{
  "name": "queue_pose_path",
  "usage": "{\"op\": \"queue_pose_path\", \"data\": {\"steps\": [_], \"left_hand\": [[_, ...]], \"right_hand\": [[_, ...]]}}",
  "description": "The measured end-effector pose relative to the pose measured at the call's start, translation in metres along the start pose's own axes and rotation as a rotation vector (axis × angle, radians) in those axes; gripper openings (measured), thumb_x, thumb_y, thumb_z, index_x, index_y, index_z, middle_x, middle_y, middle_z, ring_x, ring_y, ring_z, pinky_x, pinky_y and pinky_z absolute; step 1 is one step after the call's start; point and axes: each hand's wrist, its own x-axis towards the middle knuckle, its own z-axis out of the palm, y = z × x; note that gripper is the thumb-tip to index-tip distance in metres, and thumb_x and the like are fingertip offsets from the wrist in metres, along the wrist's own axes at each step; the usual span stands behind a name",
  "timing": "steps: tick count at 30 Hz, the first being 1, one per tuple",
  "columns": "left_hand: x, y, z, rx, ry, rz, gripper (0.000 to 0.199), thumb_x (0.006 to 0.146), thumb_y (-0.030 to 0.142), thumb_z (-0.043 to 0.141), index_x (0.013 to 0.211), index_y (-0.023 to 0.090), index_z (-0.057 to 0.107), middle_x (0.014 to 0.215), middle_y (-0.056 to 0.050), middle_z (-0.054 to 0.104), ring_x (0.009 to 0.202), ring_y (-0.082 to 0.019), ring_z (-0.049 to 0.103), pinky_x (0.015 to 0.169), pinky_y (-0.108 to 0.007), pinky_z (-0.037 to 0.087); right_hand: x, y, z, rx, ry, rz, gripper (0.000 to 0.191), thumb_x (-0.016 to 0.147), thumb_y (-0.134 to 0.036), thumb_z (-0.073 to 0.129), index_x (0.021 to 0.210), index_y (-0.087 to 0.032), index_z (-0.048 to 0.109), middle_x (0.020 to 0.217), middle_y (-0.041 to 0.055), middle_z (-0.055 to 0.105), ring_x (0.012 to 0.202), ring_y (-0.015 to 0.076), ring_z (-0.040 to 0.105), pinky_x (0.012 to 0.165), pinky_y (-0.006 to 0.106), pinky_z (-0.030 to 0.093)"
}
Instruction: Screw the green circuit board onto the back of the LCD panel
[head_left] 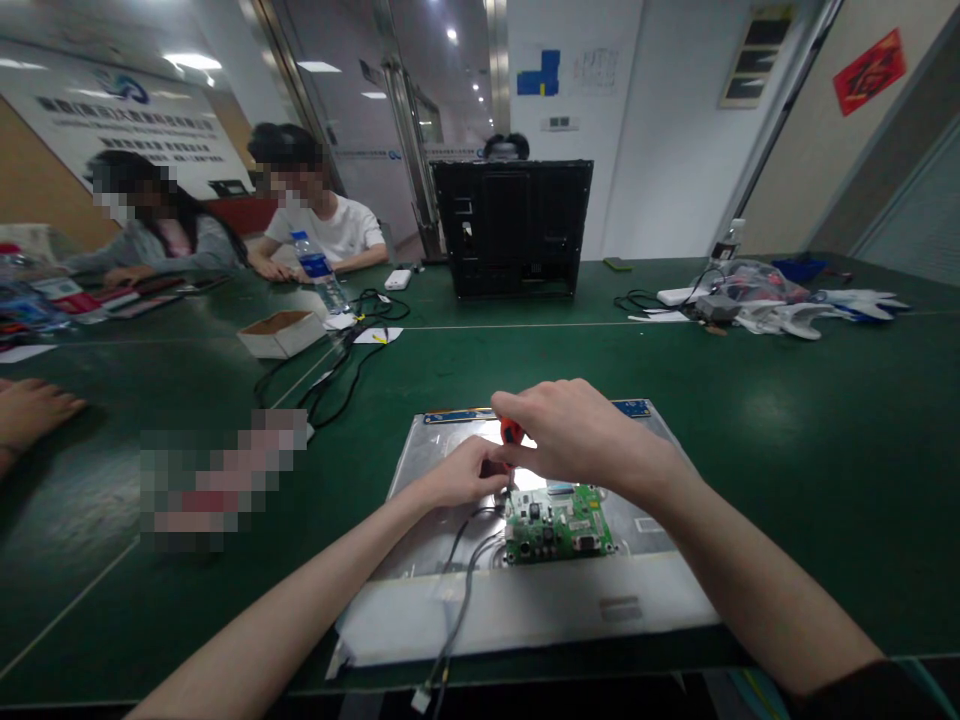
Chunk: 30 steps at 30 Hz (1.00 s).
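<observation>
A flat metal display panel [637,590] lies on the green table in front of me. On it sits a green circuit board [559,525], with grey and black cables [466,600] running from its left side over the panel's front edge. My right hand [574,430] is closed around a red and black screwdriver [511,431], held upright over the board's upper left corner. Beside the tool's lower end is my left hand [469,470], its fingers drawn together near that corner; whatever they pinch is hidden.
A black monitor [514,230] stands at the back. An open box [281,333], black cables [352,370] and a water bottle [321,275] are at left. Plastic bags and gloves [787,305] lie at right. Two people sit back left; another hand [34,415] rests at the left edge.
</observation>
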Motion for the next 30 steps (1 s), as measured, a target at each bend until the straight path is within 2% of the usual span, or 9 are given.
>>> {"op": "queue_pose_path", "data": {"steps": [6,10,15,18,21,23,26,30], "left_hand": [[-0.010,0.005,0.001,-0.014,0.035,0.072,0.011,0.074,0.016,0.054,0.083,0.016,0.061,0.064,0.002,0.056,0.056,-0.013,0.049,0.054,-0.022,0.038],[-0.011,0.004,0.002,-0.013,0.012,0.125,0.004,0.072,0.017,0.056,0.073,0.015,0.060,0.056,0.004,0.051,0.052,-0.011,0.045,0.052,-0.021,0.036],[-0.011,0.006,0.004,-0.024,0.033,0.136,0.003,0.073,0.018,0.055,0.072,0.015,0.056,0.058,0.005,0.049,0.050,-0.010,0.044,0.049,-0.020,0.033],[-0.013,0.007,0.004,0.003,0.028,0.123,0.004,0.075,0.018,0.055,0.073,0.015,0.057,0.058,0.004,0.050,0.051,-0.010,0.045,0.049,-0.020,0.034],[-0.014,0.009,0.003,0.040,0.037,0.128,0.006,0.075,0.019,0.055,0.072,0.015,0.057,0.056,0.005,0.047,0.050,-0.010,0.044,0.049,-0.020,0.033],[-0.013,0.010,0.003,0.043,0.049,0.135,0.006,0.076,0.019,0.054,0.073,0.015,0.058,0.057,0.005,0.048,0.051,-0.011,0.044,0.050,-0.021,0.034],[-0.012,0.008,0.003,0.004,0.024,0.149,0.008,0.075,0.018,0.053,0.078,0.015,0.060,0.060,0.003,0.052,0.053,-0.011,0.047,0.052,-0.021,0.036],[-0.009,0.004,0.004,0.001,0.028,0.158,0.004,0.071,0.015,0.053,0.071,0.015,0.057,0.057,0.004,0.049,0.052,-0.011,0.044,0.050,-0.020,0.034]], "right_hand": [[0.000,0.002,0.000,0.033,-0.001,0.028,0.026,0.089,-0.044,0.055,0.086,-0.018,0.059,0.071,0.0016,0.062,0.058,0.0127,0.049,0.049,0.026,0.024],[-0.004,0.005,-0.003,0.150,-0.037,-0.043,0.019,0.085,-0.034,0.058,0.093,-0.017,0.057,0.082,0.0029,0.064,0.064,0.0123,0.051,0.052,0.026,0.027],[-0.002,0.005,-0.002,0.100,-0.015,0.004,0.009,0.083,-0.022,0.055,0.090,-0.016,0.056,0.079,0.0017,0.064,0.061,0.0114,0.049,0.050,0.026,0.025],[0.002,0.005,0.002,0.003,0.013,0.049,0.014,0.087,-0.031,0.056,0.092,-0.018,0.058,0.074,0.0014,0.064,0.059,0.0122,0.049,0.050,0.026,0.021],[0.005,0.005,0.005,-0.045,0.019,0.081,0.031,0.090,-0.049,0.053,0.085,-0.018,0.059,0.068,0.0027,0.063,0.058,0.0134,0.051,0.051,0.027,0.021],[0.004,0.004,0.004,-0.043,0.016,0.083,0.038,0.090,-0.054,0.049,0.084,-0.018,0.058,0.068,0.0035,0.062,0.058,0.0139,0.052,0.051,0.027,0.021],[0.000,0.002,0.001,0.021,-0.005,0.034,0.029,0.089,-0.044,0.052,0.094,-0.015,0.055,0.079,0.0049,0.065,0.060,0.0140,0.052,0.050,0.027,0.022],[-0.003,0.000,0.000,0.096,-0.038,-0.014,0.020,0.081,-0.025,0.053,0.098,-0.014,0.051,0.086,0.0050,0.066,0.062,0.0134,0.050,0.050,0.027,0.024]]}}
